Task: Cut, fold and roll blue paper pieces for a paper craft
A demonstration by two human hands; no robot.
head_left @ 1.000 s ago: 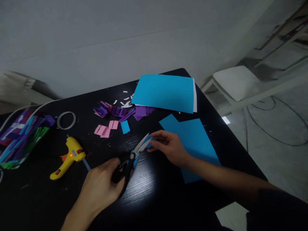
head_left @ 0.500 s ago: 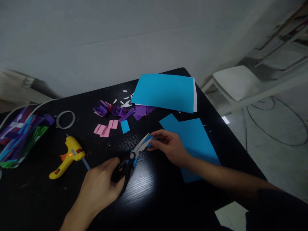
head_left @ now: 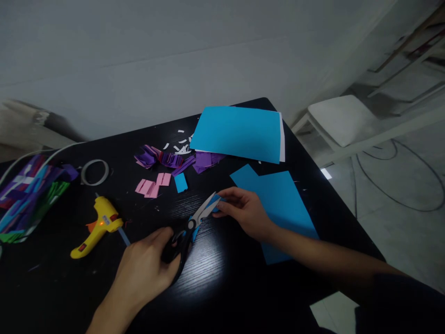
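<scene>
My left hand [head_left: 146, 264] is wrapped round the black handles of a pair of scissors [head_left: 191, 225], whose blades stand slightly apart and point up and to the right. Between the thumb and fingers of my right hand [head_left: 243, 211] is a small piece of blue paper [head_left: 216, 203], and the blade tips lie across it. More blue shows beneath the scissors' pivot. Under my right wrist lies a larger cut sheet of blue paper [head_left: 281, 199]. A small blue rectangle [head_left: 181, 183] rests on the table beyond the scissors.
A yellow glue gun [head_left: 99, 227] with a lit orange light lies left of my left hand. Folded pink pieces [head_left: 149, 188], purple strips [head_left: 170, 160] and white scraps [head_left: 182, 149] lie farther back. Blue sheets [head_left: 239, 132], a tape roll [head_left: 95, 172] and a bag of coloured strips [head_left: 34, 195] surround them.
</scene>
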